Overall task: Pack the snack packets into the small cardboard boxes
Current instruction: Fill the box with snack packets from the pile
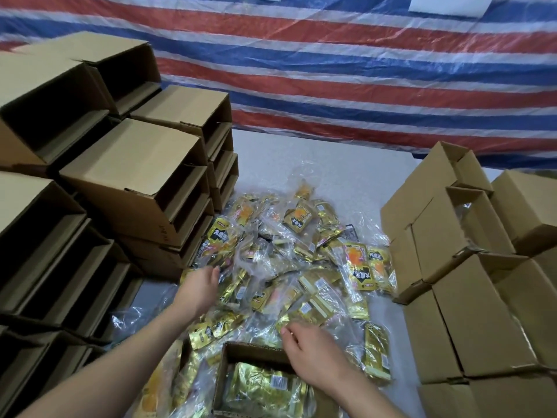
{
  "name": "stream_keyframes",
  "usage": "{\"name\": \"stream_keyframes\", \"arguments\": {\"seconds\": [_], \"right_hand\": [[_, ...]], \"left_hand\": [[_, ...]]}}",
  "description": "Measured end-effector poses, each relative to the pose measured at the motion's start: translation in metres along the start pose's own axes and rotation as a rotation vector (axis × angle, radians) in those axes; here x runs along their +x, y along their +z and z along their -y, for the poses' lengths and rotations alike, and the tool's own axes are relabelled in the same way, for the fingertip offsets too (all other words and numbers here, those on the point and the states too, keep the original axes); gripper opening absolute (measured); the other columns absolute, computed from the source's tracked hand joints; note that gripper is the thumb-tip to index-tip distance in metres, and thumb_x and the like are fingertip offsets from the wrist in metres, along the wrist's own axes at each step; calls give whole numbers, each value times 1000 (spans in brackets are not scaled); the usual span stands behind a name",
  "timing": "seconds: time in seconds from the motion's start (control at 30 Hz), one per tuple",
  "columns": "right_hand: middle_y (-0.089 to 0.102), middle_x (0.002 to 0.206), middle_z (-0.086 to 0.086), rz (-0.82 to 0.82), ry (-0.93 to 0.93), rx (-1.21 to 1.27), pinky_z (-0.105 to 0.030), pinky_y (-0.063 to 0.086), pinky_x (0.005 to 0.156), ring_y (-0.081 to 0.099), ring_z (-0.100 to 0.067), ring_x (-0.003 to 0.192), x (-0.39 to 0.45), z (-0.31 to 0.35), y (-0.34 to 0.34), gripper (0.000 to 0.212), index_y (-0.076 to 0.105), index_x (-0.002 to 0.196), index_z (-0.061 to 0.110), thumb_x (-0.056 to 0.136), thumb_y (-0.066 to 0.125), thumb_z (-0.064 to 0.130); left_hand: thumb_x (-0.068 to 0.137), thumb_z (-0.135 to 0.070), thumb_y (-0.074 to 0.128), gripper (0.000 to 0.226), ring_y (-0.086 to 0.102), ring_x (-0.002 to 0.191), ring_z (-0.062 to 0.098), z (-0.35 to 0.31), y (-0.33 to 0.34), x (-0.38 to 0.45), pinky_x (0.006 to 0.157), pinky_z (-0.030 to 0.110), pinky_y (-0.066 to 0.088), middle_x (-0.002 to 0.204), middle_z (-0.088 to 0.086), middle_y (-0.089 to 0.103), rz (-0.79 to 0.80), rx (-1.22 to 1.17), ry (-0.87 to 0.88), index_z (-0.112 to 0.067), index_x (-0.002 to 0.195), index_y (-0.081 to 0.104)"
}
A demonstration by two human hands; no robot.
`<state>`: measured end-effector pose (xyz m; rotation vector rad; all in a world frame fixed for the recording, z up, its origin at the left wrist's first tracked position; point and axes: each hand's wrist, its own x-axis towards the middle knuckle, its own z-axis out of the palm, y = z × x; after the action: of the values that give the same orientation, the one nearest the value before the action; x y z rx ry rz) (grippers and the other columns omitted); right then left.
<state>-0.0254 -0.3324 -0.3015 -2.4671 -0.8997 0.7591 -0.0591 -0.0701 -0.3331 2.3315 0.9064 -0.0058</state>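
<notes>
Heap of gold-foil snack packets in clear plastic wrap point(289, 260) is spread over the pale grey table surface point(301, 164), filling the middle between two banks of boxes. Small open-topped brown cardboard box point(256, 384) sits at the near edge, directly in front of the person, with gold packets already lying inside it; more packets lie just beside it on both sides. Left hand point(199, 286) is reached out onto the left side of the heap, fingers extended and touching the wrapped packets, nothing visibly clasped. Right hand point(310, 351) is over the far right corner of the open box, fingers curled down at the edge of the heap; cannot tell whether it pinches a packet or only touches the wrap. Stack of empty brown cardboard boxes lying on their sides, openings facing right point(99, 182), stands on the left, touching the heap's edge. Stack of brown cardboard boxes with flaps folded point(470, 267) stands on the right, near the heap. Red, white and blue striped plastic tarp point(346, 70) hangs behind the table.
</notes>
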Motion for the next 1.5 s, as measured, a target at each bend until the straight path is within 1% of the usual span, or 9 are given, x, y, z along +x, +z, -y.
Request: {"name": "stream_keyframes", "arguments": {"seconds": [0.23,0.3,0.37,0.53,0.77,0.97,1.17,1.3,1.5], "right_hand": [[54,70,9,-18,13,111,-31,48,66,50,-5,63,2,0,3,38,46,71,30,103,35,47],[61,74,4,-5,46,165,-35,50,68,55,-8,64,2,-4,2,37,56,80,26,102,38,49],[64,78,-2,12,76,241,-39,51,69,55,-10,65,4,-8,2,37,61,86,22,101,41,50],[66,85,2,41,148,412,-26,49,70,59,-2,71,6,-16,0,30,65,97,26,99,46,49],[66,84,2,94,186,524,-26,48,71,55,0,73,15,-27,-13,28,64,88,30,100,47,48],[61,77,10,-12,201,446,-20,44,63,52,3,66,35,-43,-37,26,62,87,30,99,46,47],[57,63,25,-48,232,523,-15,36,52,47,4,53,50,-54,-53,27,58,80,38,102,44,42],[59,65,24,-57,249,538,-13,37,52,47,3,54,49,-55,-52,26,61,80,46,101,45,43],[65,76,19,-122,291,542,-9,41,59,55,9,63,49,-60,-58,19,63,88,41,101,51,34]], "left_hand": [[106,-48,16,57,61,75,22,-15,-2,48,69,33,52,85,6,63,145,479,-4,-15,107,64],[102,-56,10,67,60,68,17,-24,4,58,61,29,50,78,3,63,125,473,24,-18,101,66],[103,-54,20,59,63,72,15,-39,13,68,62,29,50,82,2,65,128,406,91,-18,97,66],[96,-27,49,36,52,120,20,-88,48,100,108,41,42,130,2,55,7,504,419,-20,131,52],[84,-31,70,86,26,146,31,-126,80,156,121,46,18,160,11,24,134,851,514,-16,153,21],[89,-21,64,45,48,125,24,-135,90,173,111,44,38,134,6,53,113,1009,592,-20,132,56],[92,-30,63,44,47,128,24,-132,89,173,114,46,33,136,6,51,171,980,591,-21,133,53],[89,-9,60,21,54,95,16,-133,89,155,89,32,51,116,3,60,182,874,538,-19,108,62],[96,-6,48,20,50,71,16,-166,41,137,65,29,44,96,2,67,3,514,580,-20,106,59]]}}
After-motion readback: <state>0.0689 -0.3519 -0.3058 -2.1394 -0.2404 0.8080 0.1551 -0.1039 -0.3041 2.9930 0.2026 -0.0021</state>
